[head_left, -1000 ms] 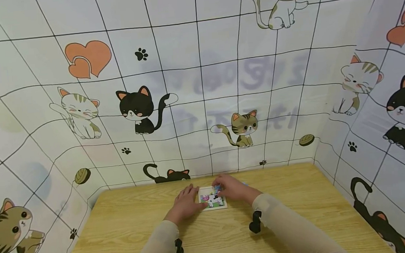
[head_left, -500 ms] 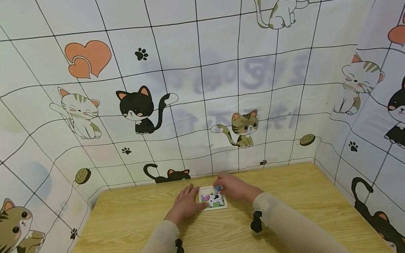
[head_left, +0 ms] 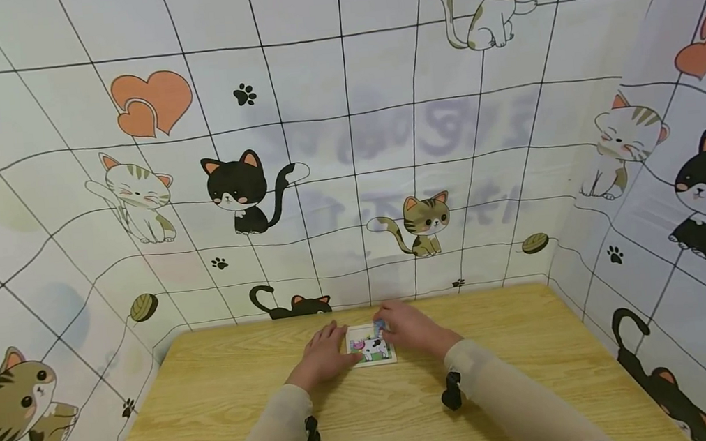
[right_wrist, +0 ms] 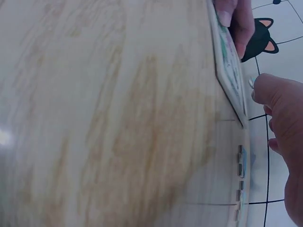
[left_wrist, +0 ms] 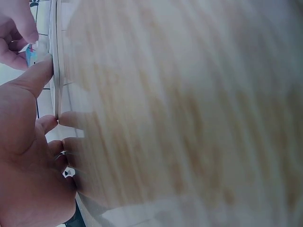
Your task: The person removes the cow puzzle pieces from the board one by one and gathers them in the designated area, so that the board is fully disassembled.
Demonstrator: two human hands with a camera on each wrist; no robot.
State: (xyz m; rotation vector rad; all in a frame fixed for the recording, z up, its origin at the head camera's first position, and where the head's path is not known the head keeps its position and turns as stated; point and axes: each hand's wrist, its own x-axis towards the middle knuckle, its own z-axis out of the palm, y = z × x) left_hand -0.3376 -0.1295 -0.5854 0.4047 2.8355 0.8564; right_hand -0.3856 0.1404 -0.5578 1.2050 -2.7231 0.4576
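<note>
A small jigsaw puzzle board (head_left: 372, 363) with a white frame lies flat near the back of the table, showing a cow and a pink animal. My left hand (head_left: 322, 357) rests at its left side, thumb on the board's near left part and fingers stretched along the left edge. Over the far right part of the board, my right hand (head_left: 410, 329) pinches a blue puzzle piece (head_left: 380, 326) between thumb and fingers. The left wrist view shows that piece (left_wrist: 31, 56) raised above the board surface, partly hidden by the fingers.
Several loose puzzle pieces (right_wrist: 241, 163) lie on the wooden table (head_left: 370, 415) to the right of the board, hidden behind the right hand in the head view. A cat-print cloth wall (head_left: 352, 143) stands close behind the table's far edge.
My right hand has shifted slightly to the right and turned the blue piece, so more of its face shows now. The left hand and the board have stayed in place.
</note>
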